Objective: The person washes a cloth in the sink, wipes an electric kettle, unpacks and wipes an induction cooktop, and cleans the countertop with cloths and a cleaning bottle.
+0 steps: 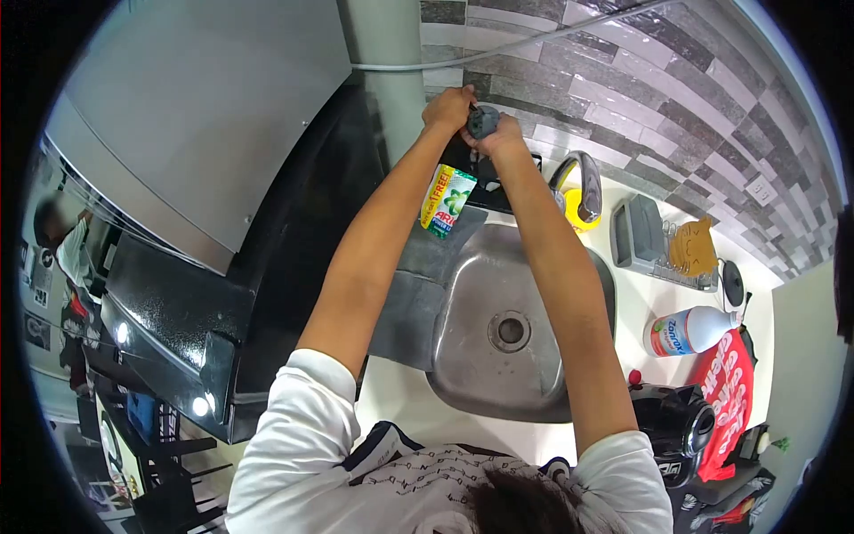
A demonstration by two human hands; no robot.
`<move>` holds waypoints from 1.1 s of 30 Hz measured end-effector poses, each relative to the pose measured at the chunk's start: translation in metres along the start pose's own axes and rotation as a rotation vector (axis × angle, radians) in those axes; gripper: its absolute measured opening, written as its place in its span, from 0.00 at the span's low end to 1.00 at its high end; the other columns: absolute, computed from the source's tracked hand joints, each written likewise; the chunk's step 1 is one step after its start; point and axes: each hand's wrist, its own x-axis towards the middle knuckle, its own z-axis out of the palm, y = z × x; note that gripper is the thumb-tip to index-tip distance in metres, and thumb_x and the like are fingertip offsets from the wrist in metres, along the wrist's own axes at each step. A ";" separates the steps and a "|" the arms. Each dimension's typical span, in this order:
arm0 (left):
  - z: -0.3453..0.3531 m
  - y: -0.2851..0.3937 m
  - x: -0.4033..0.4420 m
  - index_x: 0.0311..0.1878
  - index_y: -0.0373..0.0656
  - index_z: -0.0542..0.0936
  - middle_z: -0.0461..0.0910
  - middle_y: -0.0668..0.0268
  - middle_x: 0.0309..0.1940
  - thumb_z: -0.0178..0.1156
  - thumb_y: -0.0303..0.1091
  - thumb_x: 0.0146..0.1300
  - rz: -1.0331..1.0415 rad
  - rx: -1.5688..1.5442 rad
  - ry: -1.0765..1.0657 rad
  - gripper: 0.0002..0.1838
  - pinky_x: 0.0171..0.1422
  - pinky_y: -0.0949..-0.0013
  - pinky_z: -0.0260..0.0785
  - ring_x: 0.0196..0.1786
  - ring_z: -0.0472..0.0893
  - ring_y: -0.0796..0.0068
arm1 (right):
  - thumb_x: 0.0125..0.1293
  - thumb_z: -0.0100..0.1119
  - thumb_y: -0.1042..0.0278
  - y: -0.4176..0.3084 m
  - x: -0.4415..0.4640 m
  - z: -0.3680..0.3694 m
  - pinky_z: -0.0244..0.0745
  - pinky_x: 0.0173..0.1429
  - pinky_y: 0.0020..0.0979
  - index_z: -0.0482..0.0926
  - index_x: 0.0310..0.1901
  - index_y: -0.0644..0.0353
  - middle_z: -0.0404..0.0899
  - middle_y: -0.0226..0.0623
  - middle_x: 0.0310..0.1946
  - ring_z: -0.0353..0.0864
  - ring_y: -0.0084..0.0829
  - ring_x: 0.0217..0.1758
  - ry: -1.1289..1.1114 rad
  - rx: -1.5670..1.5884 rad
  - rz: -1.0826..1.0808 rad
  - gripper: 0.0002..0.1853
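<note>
Both my arms reach forward past the sink [463, 294] toward the tiled wall. My left hand [449, 109] is closed on the left side of a small dark grey object [483, 122]. My right hand [500, 135] holds the same object from the right, fingers curled around it. What the object is cannot be made out. Below my hands, a yellow and green detergent packet [447, 201] lies by the black items behind the sink, close to my left forearm.
A chrome faucet [580, 182] and yellow container [584, 210] stand behind the sink. To the right are a dish rack [636, 233], a Zonrox bottle [689, 331], a red bag [728, 400] and a black appliance [672, 423]. Another person [73, 240] is far left.
</note>
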 end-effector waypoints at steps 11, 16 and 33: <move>0.011 -0.014 0.008 0.31 0.56 0.83 0.82 0.71 0.28 0.34 0.58 0.64 0.040 -0.087 0.084 0.28 0.47 0.58 0.65 0.40 0.80 0.66 | 0.69 0.21 0.51 0.004 -0.017 0.002 0.59 0.60 0.55 0.66 0.55 0.56 0.72 0.41 0.52 0.70 0.45 0.56 0.009 0.014 0.095 0.26; -0.005 -0.020 0.029 0.30 0.55 0.83 0.81 0.65 0.29 0.36 0.54 0.63 -0.049 -0.231 -0.194 0.25 0.48 0.56 0.65 0.40 0.79 0.62 | 0.68 0.24 0.52 0.001 -0.019 0.007 0.52 0.63 0.56 0.66 0.56 0.56 0.70 0.42 0.54 0.67 0.47 0.58 0.042 -0.011 0.145 0.25; -0.013 -0.005 -0.053 0.40 0.44 0.79 0.80 0.63 0.35 0.44 0.51 0.64 0.254 -0.536 0.560 0.21 0.49 0.65 0.65 0.43 0.77 0.61 | 0.66 0.44 0.62 0.034 -0.131 -0.164 0.69 0.37 0.36 0.72 0.46 0.58 0.71 0.44 0.46 0.71 0.34 0.40 -0.156 0.162 0.227 0.13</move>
